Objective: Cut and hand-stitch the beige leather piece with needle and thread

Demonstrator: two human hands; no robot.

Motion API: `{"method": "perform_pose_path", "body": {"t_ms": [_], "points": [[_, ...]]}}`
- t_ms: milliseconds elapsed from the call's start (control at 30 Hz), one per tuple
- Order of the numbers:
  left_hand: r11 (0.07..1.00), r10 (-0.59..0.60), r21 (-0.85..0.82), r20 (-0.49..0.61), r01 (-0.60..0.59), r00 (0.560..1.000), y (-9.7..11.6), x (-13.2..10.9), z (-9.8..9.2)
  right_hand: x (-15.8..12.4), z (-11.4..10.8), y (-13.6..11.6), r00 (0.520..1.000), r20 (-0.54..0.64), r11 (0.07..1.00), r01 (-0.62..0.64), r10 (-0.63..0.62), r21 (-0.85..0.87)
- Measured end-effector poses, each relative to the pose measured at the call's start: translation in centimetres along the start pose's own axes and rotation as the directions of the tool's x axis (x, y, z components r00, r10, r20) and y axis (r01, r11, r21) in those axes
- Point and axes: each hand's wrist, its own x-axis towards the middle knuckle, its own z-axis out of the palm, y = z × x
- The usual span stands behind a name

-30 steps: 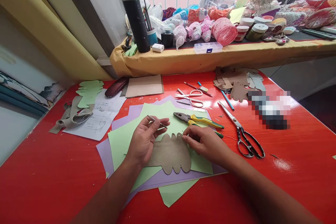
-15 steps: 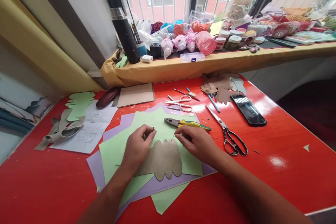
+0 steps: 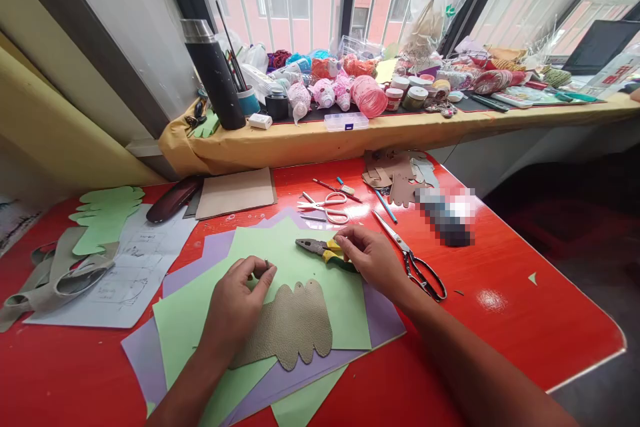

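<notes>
My left hand (image 3: 240, 300) pinches a small dark piece (image 3: 267, 263) between thumb and forefinger, just above the left part of a grey-beige leather shape (image 3: 300, 323) with lobed edges. That leather lies on green paper (image 3: 345, 293) over purple sheets (image 3: 383, 320). At the yellow handles of the pliers (image 3: 313, 246), my right hand (image 3: 367, 253) has its thumb and fingers brought together; what they hold, if anything, is too small to make out. Silver scissors (image 3: 407, 255) lie just right of this hand, partly behind it.
White-handled scissors (image 3: 327, 205), pencils and brown leather scraps (image 3: 395, 177) lie further back on the red table (image 3: 480, 347). Drawn-on paper (image 3: 145, 253) and grey strips (image 3: 70, 273) are at the left. A cluttered sill (image 3: 280, 140) holds a black flask (image 3: 215, 77) and jars.
The camera view has shifted right. My right hand has moved up and left relative to the pliers, now covering part of their handles. My left hand keeps its pinch on the small piece.
</notes>
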Motion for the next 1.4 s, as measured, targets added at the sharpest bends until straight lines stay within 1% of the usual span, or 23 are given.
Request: {"method": "perform_pose_path", "body": {"t_ms": [33,100,133,167,200,267,333,367,467,533,567,600,667,833,900,1000,1100,1167,1200,1233,1300,1367,1400], "points": [[0.999,-0.015,-0.041,0.000,0.015,1.000,0.0,0.0,0.0,0.4,-0.2,0.0,1.000,-0.010,1.000,-0.007,0.007,-0.030],[0.980,-0.059,-0.191,0.005,0.059,0.998,0.0,0.0,0.1,1.2,-0.8,-0.1,1.000,-0.029,0.987,-0.008,0.003,-0.163],[0.947,-0.096,-0.307,0.015,0.096,0.995,-0.1,0.1,0.0,1.7,-1.1,-0.1,0.999,-0.036,0.970,-0.006,-0.003,-0.243],[0.884,-0.140,-0.446,0.027,0.137,0.990,-0.2,0.2,0.0,2.2,-1.4,0.0,0.999,-0.044,0.947,-0.003,-0.012,-0.321],[0.788,-0.187,-0.592,0.038,0.173,0.982,-0.3,0.4,-0.2,2.8,-1.8,0.1,0.998,-0.055,0.926,-0.004,-0.018,-0.377],[0.533,-0.278,-0.822,0.053,0.200,0.959,-0.6,0.9,-0.5,4.1,-2.5,0.6,0.996,-0.089,0.900,-0.021,-0.019,-0.436],[0.301,-0.346,-0.932,0.090,0.201,0.934,-0.6,1.5,-0.9,5.3,-3.0,1.4,0.992,-0.129,0.874,-0.051,-0.013,-0.484],[0.214,-0.372,-0.955,0.116,0.207,0.921,-0.5,1.7,-1.1,5.9,-3.2,1.8,0.990,-0.143,0.858,-0.066,-0.008,-0.509],[0.005,-0.431,-0.973,0.205,0.229,0.879,0.1,1.9,-1.5,7.3,-3.2,2.8,0.987,-0.160,0.817,-0.107,0.018,-0.567],[-0.100,-0.432,-0.964,0.265,0.246,0.862,0.5,1.8,-1.5,7.9,-3.0,3.4,0.985,-0.167,0.795,-0.130,0.037,-0.592],[-0.134,-0.427,-0.957,0.290,0.257,0.857,0.7,1.7,-1.4,8.1,-2.9,3.6,0.985,-0.169,0.788,-0.138,0.044,-0.600],[-0.158,-0.421,-0.951,0.309,0.266,0.853,0.8,1.7,-1.4,8.3,-2.8,3.7,0.985,-0.168,0.783,-0.140,0.046,-0.605],[-0.178,-0.416,-0.943,0.330,0.280,0.847,0.9,1.5,-1.3,8.6,-2.5,4.0,0.986,-0.162,0.785,-0.133,0.042,-0.606],[-0.169,-0.420,-0.940,0.340,0.296,0.841,0.9,1.3,-1.0,8.7,-2.3,4.1,0.986,-0.164,0.837,-0.074,-0.019,-0.543],[-0.166,-0.417,-0.939,0.345,0.303,0.841,0.9,1.2,-0.8,8.5,-2.3,3.9,0.980,-0.189,0.871,-0.042,-0.058,-0.489],[-0.165,-0.421,-0.933,0.359,0.319,0.833,1.1,1.0,-0.5,7.9,-2.4,3.0,0.959,-0.259,0.914,0.000,-0.115,-0.405],[-0.158,-0.424,-0.930,0.368,0.333,0.827,1.2,0.9,-0.2,6.9,-2.4,1.4,0.929,-0.335,0.955,0.060,-0.160,-0.290],[-0.152,-0.420,-0.931,0.365,0.332,0.831,1.2,0.7,-0.1,5.9,-2.2,-0.1,0.903,-0.388,0.981,0.139,-0.182,-0.138],[-0.152,-0.415,-0.931,0.365,0.332,0.833,1.2,0.7,-0.1,5.4,-2.1,-0.9,0.893,-0.404,0.980,0.175,-0.197,-0.090],[-0.152,-0.410,-0.931,0.366,0.333,0.836,1.2,0.6,-0.1,4.9,-2.1,-1.9,0.885,-0.411,0.975,0.209,-0.219,-0.069],[-0.149,-0.402,-0.931,0.366,0.335,0.839,1.3,0.6,-0.1,3.8,-2.0,-3.8,0.845,-0.443,0.952,0.294,-0.301,-0.085],[-0.137,-0.401,-0.934,0.357,0.330,0.843,1.3,0.5,-0.1,2.9,-2.1,-5.7,0.816,-0.461,0.932,0.353,-0.348,-0.078],[-0.128,-0.403,-0.937,0.349,0.326,0.846,1.4,0.5,-0.1,2.5,-2.1,-6.6,0.820,-0.456,0.928,0.370,-0.345,-0.036]]}}
